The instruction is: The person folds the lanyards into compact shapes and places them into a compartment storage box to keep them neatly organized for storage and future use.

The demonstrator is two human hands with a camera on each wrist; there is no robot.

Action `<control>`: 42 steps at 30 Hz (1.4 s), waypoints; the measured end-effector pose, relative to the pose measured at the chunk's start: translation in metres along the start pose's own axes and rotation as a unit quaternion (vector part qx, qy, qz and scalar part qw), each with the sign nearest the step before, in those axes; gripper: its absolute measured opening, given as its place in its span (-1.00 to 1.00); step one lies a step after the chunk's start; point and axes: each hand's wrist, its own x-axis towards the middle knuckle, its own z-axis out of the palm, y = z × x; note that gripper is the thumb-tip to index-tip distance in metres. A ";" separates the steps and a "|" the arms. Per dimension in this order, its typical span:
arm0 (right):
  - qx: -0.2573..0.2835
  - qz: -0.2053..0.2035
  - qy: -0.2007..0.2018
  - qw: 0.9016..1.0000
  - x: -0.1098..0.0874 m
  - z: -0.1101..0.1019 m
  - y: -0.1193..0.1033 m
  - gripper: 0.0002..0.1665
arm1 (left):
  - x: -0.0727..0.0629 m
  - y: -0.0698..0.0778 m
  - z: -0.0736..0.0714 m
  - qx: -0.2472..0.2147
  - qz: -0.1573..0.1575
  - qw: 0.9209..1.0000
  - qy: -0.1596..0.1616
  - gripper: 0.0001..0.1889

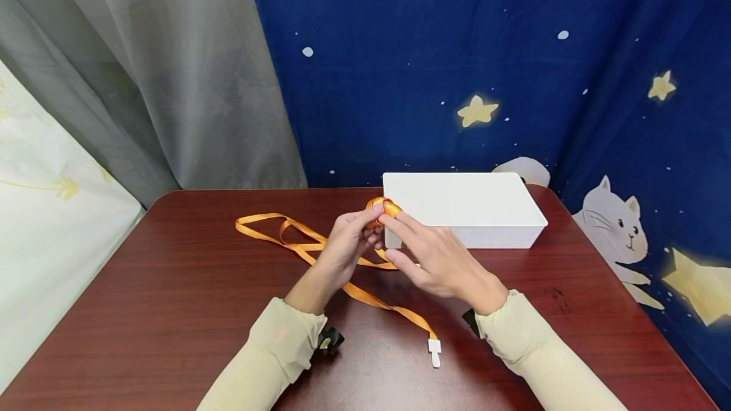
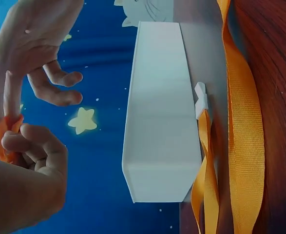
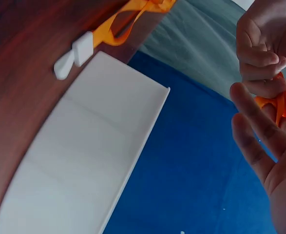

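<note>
My left hand [image 1: 346,243] pinches a coiled part of an orange lanyard [image 1: 377,203] between thumb and fingers, just in front of the white box. My right hand [image 1: 436,259] reaches in from the other side, its extended index finger at the coil and partly hidden by the orange ribbon. In the right wrist view, other fingers [image 3: 262,126] of that hand stick out loosely beside the coil [image 3: 284,102]. Loose orange ribbon [image 1: 365,297] lies on the table below the hands and ends in a white plastic clip [image 1: 435,352].
A white box [image 1: 462,202] stands at the back of the dark red wooden table [image 1: 171,309]. A second white clip [image 2: 201,101] on orange ribbon lies by the box. More loops of ribbon [image 1: 259,217] spread to the left. Curtains hang behind the table.
</note>
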 end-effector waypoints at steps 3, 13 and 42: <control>0.073 0.028 0.011 0.997 -0.002 0.000 0.001 -0.33 | -0.001 0.000 -0.001 -0.004 0.000 1.000 -0.016 -0.73; 0.361 0.092 0.066 0.925 0.001 -0.006 -0.001 -0.51 | -0.002 -0.003 -0.003 0.095 0.066 0.992 -0.052 -0.74; 0.561 0.202 0.113 0.795 0.002 -0.007 -0.012 -0.31 | 0.009 -0.005 0.011 0.311 0.373 0.871 0.079 -0.82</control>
